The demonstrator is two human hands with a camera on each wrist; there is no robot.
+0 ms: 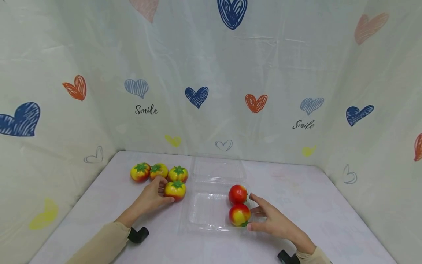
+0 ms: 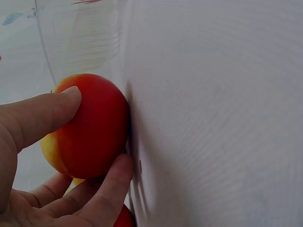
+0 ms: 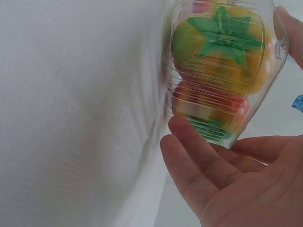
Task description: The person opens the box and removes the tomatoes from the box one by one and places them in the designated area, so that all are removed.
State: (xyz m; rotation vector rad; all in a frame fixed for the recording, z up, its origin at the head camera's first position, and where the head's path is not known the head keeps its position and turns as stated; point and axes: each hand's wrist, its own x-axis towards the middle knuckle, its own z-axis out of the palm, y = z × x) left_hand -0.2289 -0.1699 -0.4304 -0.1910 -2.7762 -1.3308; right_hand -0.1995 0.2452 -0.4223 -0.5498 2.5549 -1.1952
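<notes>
A pale sheet (image 1: 280,66) hangs behind the far edge of the white worktop (image 1: 287,194) and along its left and right edges. Blue, red, pink and yellow hearts (image 1: 196,97) are on the sheet, and the black word "Smile" (image 1: 146,109) shows twice.

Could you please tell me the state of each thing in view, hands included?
Clear container, open.
Its lid, folded back.
Two fruits in the container, lying on their sides.
Left hand, gripping one fruit.
Gripped fruit, leafy top up.
Three other fruits, leafy tops up.
Right hand, at the container's right side, holding no fruit.
</notes>
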